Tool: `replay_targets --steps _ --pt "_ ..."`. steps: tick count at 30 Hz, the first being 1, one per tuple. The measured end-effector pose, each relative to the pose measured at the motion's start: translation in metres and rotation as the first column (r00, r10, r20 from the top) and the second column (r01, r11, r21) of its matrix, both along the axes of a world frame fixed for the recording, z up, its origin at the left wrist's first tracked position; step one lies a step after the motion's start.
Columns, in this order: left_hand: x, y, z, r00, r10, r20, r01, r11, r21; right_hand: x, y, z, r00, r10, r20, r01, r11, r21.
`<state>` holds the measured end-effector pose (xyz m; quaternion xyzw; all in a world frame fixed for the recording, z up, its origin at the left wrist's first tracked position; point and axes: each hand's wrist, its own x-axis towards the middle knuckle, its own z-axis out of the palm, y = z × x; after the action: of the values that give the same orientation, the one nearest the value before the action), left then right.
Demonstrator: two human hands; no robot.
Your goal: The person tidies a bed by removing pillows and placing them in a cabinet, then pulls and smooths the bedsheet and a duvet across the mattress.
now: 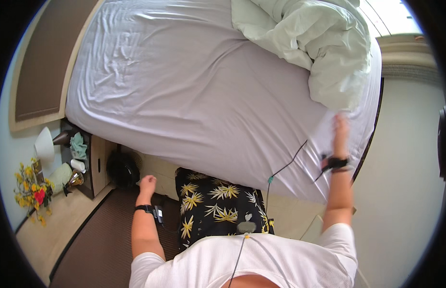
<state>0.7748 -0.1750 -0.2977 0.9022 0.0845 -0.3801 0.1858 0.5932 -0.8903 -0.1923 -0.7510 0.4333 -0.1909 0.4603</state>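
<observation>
- Pale duvet [333, 53] — on bed [160, 81], long axis slanting toward right hand [341, 130]
- Right hand: blurred, at bed's right; grip can't be told
- Left hand [147, 184] — off bed's near edge, fingers curled, seemingly empty

a white ribbed short-sleeved shirt [199, 259], black bottoms [204, 206] printed with yellow and white leaves, black wrist straps [336, 163], a thin dark cable [295, 157] with a teal bead [270, 179].

A pale lilac bedsheet [199, 96] lies spread out, mostly flat, long creases running across it (finer wrinkles gather toward the left end), its near side draping downward. A greenish-white quilt [323, 48] sits bunched in loose folds on its far right part.
</observation>
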Motion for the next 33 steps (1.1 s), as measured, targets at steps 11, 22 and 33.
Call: replay_targets --steps 11,22,33 --pt "0.154 -0.024 -0.073 0.825 0.538 -0.172 -0.513 0.842 0.170 -0.091 0.356 -0.181 0.555 -0.563 -0.612 0.806 0.184 0.562" --pt "0.156 0.027 -0.070 0.784 0.558 -0.270 -0.604 0.788 -0.124 -0.109 0.384 -0.148 0.622 -0.302 -0.723 0.597 0.780 0.187" --pt "0.125 0.131 -0.072 0.931 0.258 0.258 -0.244 0.966 -0.087 -0.122 0.465 -0.153 0.462 -0.090 -0.882 0.327 0.942 0.076"
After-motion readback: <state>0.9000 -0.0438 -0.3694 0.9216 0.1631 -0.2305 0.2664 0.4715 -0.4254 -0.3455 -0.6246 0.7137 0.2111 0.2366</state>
